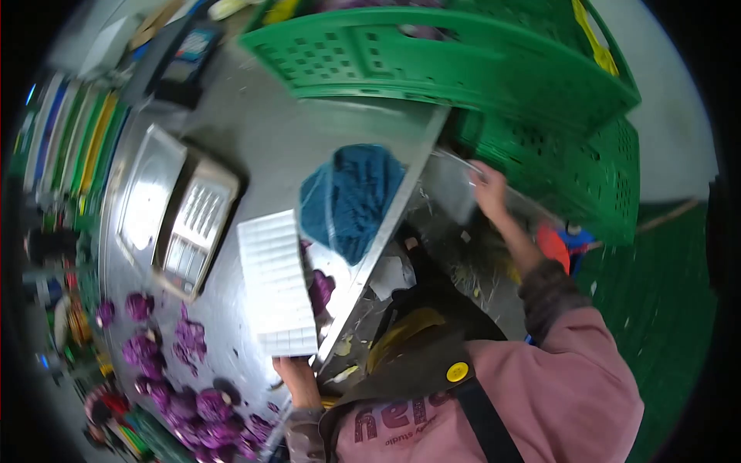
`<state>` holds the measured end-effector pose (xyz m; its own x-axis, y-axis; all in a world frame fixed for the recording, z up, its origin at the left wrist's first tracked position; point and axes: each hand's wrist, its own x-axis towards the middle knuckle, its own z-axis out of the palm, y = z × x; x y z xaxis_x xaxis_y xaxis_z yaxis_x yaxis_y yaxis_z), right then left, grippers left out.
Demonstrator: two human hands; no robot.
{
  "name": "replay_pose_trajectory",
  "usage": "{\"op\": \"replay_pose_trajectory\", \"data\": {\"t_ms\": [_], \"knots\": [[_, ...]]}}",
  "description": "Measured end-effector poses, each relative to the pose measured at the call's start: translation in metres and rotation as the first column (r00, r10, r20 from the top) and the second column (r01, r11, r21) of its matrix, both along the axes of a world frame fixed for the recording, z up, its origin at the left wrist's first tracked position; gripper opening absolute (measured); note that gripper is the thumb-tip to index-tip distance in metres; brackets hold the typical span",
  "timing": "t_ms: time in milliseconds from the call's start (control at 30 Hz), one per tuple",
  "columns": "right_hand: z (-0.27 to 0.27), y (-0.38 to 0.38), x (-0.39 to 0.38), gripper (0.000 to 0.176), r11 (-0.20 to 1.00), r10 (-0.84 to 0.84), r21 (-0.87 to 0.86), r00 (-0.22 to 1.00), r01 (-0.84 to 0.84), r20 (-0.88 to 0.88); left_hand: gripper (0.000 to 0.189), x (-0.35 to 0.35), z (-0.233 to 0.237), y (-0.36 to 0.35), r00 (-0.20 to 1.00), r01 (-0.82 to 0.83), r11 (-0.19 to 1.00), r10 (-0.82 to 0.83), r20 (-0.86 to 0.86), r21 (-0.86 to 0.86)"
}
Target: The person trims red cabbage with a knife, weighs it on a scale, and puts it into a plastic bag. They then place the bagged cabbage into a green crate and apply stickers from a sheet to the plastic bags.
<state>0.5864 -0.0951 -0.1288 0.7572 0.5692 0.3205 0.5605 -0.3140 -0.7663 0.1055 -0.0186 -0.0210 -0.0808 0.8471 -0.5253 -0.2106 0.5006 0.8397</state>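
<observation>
My left hand (297,380) is at the near end of a white rectangular panel (278,285) marked with grid lines, its fingers partly hidden beneath. The panel slants over the steel table, overlapping a purple vegetable piece (321,292). Beyond it lies a crumpled dark teal cloth (351,201) at the table edge. Off the table, my right hand (488,187) is closed on the edge of a clear plastic bag (451,185), which hangs beside a green crate (532,154).
Purple vegetable heads (202,413) resembling cauliflower cover the table's lower left. A metal tray (197,220) and a black scale (185,65) stand farther left. A large green crate (463,65) rests across the back. Scraps litter the floor (478,282).
</observation>
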Motion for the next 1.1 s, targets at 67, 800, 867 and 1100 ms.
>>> {"op": "replay_pose_trajectory", "data": {"t_ms": [67, 800, 867, 1100], "knots": [[0.056, -0.026, 0.0, 0.022, 0.992, 0.101, -0.073, 0.994, -0.104, -0.045, 0.032, -0.001, 0.0, 0.001, 0.998, -0.061, 0.998, 0.061, 0.027, 0.02], [0.153, 0.238, -0.109, 0.033, 0.419, 0.567, 0.013, 0.25, -0.908, -0.785, 0.041, -0.029, 0.027, -0.02, 0.797, -0.603, 0.748, 0.577, 0.176, 0.277], [0.098, 0.269, -0.103, 0.038, 0.298, 0.638, -0.133, 0.301, -0.945, -0.709, 0.039, -0.024, 0.045, -0.019, 0.764, -0.642, 0.691, 0.613, 0.201, 0.332], [0.086, 0.277, -0.089, 0.036, 0.22, 0.615, -0.241, 0.326, -0.945, -0.718, 0.036, -0.033, 0.072, -0.04, 0.685, -0.69, 0.639, 0.729, 0.021, 0.34]]}}
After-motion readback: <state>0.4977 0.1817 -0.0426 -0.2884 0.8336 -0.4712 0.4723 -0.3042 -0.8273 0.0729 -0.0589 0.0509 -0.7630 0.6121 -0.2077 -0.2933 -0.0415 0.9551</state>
